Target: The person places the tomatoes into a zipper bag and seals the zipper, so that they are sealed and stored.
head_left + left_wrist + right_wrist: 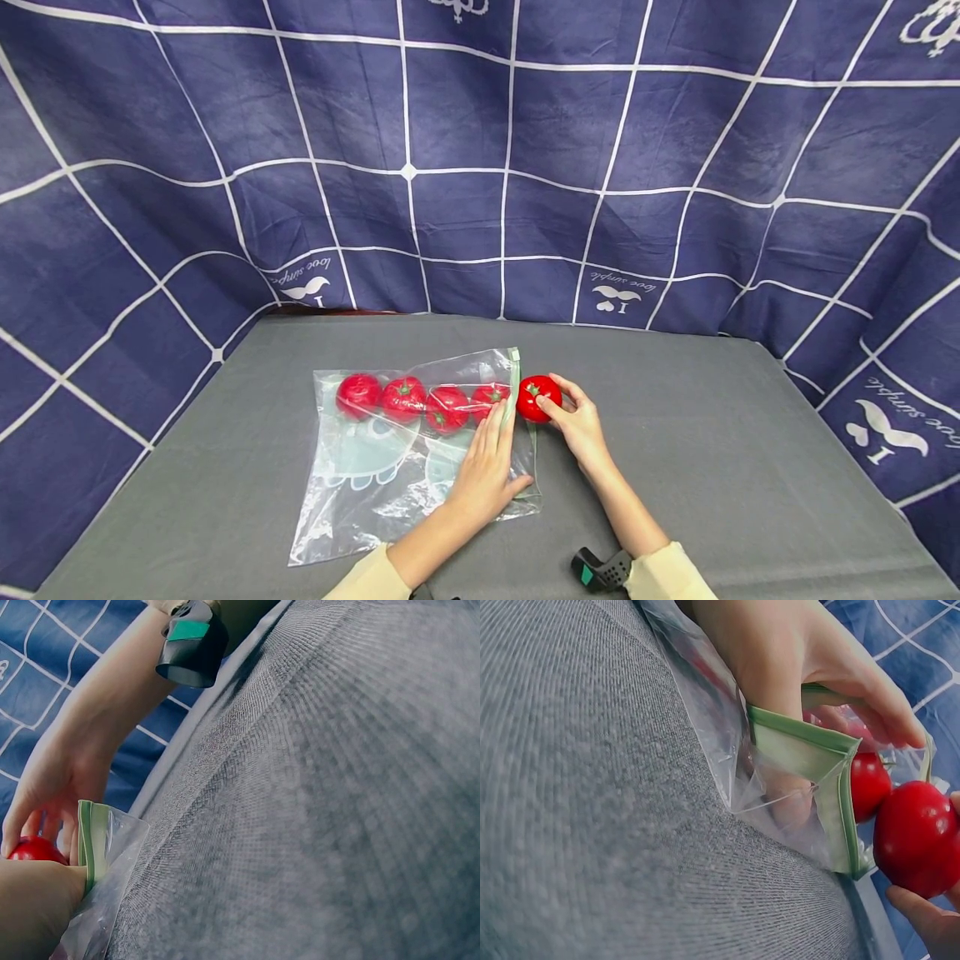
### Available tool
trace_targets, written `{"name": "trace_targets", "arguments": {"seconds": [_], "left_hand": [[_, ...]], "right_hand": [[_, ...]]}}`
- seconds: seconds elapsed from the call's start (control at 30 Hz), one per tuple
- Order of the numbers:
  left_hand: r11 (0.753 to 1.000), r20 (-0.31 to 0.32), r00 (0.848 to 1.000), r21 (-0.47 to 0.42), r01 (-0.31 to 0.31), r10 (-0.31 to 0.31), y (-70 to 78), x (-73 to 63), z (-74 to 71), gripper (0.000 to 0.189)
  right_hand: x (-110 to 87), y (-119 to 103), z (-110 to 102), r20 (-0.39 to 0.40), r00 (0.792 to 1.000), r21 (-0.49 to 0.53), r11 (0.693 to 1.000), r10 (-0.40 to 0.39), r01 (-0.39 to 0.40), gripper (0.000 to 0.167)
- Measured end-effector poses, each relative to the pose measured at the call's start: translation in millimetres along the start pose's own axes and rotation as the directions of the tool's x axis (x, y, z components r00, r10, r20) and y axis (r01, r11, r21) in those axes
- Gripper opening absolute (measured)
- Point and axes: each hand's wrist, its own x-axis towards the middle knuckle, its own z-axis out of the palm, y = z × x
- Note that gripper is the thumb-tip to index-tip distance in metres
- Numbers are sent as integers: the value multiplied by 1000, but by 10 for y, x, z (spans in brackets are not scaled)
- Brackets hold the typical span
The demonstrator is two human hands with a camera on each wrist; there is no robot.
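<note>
A clear zip bag (360, 500) with a green-edged mouth (851, 802) lies on the grey table, its opening towards the right. Several red tomatoes (403, 399) sit in a row inside it, along its far side. My left hand (483, 477) is at the mouth, fingers straight over the film and thumb spread away, with the green rim standing apart around it. Just outside the opening, my right hand (576, 419) grips another tomato (917, 836) between thumb and fingers. That tomato overlaps one in the bag in the right wrist view.
The grey cloth-covered table (712, 450) runs on to both sides. A dark blue curtain (465, 217) with white lines stands behind it and at the sides. A black wrist device (600, 571) sits by my right sleeve.
</note>
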Motion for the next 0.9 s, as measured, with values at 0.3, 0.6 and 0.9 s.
{"name": "trace_targets", "arguments": {"seconds": [0.3, 0.6, 0.9], "left_hand": [[1000, -10, 1000, 17, -14, 14, -4, 0, -3, 104], [1000, -7, 1000, 16, -16, 16, -5, 0, 2, 104], [1000, -48, 999, 16, -26, 26, -11, 4, 29, 105]], "right_hand": [[-20, 99, -1, 7, 993, 17, 993, -116, 116, 60], [-82, 53, 15, 11, 1000, 19, 1000, -16, 15, 51], [-122, 38, 60, 50, 998, 47, 999, 26, -28, 50]]}}
